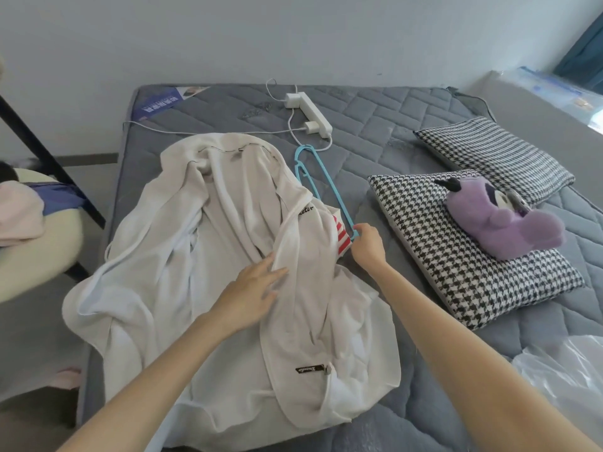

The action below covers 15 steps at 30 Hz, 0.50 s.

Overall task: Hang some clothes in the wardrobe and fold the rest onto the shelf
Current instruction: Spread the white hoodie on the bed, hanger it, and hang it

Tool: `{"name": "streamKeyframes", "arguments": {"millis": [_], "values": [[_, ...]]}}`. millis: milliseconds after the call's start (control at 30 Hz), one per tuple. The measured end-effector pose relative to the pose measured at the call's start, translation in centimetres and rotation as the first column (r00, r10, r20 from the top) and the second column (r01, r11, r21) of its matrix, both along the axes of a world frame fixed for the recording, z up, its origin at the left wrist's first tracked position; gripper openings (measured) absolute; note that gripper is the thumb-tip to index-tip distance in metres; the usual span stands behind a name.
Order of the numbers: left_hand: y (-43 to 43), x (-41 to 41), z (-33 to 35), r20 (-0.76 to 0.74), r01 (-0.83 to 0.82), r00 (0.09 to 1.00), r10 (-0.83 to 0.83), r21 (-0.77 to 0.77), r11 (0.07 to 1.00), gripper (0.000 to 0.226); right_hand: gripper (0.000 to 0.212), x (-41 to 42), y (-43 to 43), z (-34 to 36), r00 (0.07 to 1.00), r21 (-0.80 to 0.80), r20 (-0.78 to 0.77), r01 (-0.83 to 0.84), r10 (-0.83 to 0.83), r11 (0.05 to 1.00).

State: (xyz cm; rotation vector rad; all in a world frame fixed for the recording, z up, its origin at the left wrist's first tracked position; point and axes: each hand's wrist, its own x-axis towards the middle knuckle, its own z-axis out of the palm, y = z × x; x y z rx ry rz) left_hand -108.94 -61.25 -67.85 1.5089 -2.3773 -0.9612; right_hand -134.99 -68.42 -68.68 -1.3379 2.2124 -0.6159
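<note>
- Grey mattress [391, 132]: the work surface. It is flat and soft, so things pressed on it sink a little.
- White jacket [169, 288]: lies spread open on the near-left half of the mattress, collar [228, 148] at the far end, hem near. The front panels are rumpled and overlap. My read is that this one gets hung, not folded.
- Houndstooth pillows [456, 256] with a purple plush [499, 223] on top: right of the jacket, out of the way.
- Blue hanger [326, 187]: lies along the jacket's right edge, hook end far, near end beside a bit of red-striped fabric [341, 233] that peeks out from under the jacket.
- Power strip [310, 114]: its white cable loops right by the hanger's far end. Lift the hanger clear of the loop before swinging it, or it may snag.
- Left hand [251, 298]: fingers straight, flat on the right front panel's edge, gripping nothing. Use it to lift that panel and open the shoulder.
- Right hand [368, 246]: fingertips pinch the hanger's near end.
- Step in hand, as I judge it: bring the hanger into the jacket.
- Do it well: feed one arm of the hanger into the far shoulder first, then the other, hook centred at the collar, front panels squared before lifting.
</note>
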Motion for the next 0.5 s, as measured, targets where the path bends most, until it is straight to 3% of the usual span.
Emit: {"name": "streamKeyframes", "arguments": {"millis": [133, 233, 367, 433, 500], "values": [[-1.9, -1.0, -1.0, 0.253, 0.095, 0.963, -0.094, 0.010, 0.995, 0.055, 0.047, -0.7, -3.3, -1.6, 0.987, 0.133, 0.116, 0.096, -0.112, 0.986], [-2.4, -1.3, -2.3, 0.317, 0.081, 0.944, -0.090, 0.041, 0.996, 0.058, 0.043, -0.6, -4.8, -2.4, 0.985, 0.222, 0.080, 0.132, -0.152, 0.966], [-2.4, -1.0, -4.3, 0.363, 0.079, 0.928, -0.082, 0.024, 0.997, 0.061, 0.035, -1.0, -6.3, -3.2, 0.930, 0.276, 0.297, 0.135, -0.218, 0.952], [-2.6, -0.9, -4.5, 0.367, 0.081, 0.926, -0.084, 0.024, 0.996, 0.062, 0.034, -0.8, -6.7, -2.6, 0.902, 0.181, 0.375, 0.154, -0.213, 0.971], [-2.9, -0.8, -4.5, 0.368, 0.080, 0.926, -0.088, 0.038, 0.996, 0.061, 0.028, -0.6, -7.1, -1.4, 0.924, -0.018, 0.336, 0.200, -0.182, 0.980]]}}
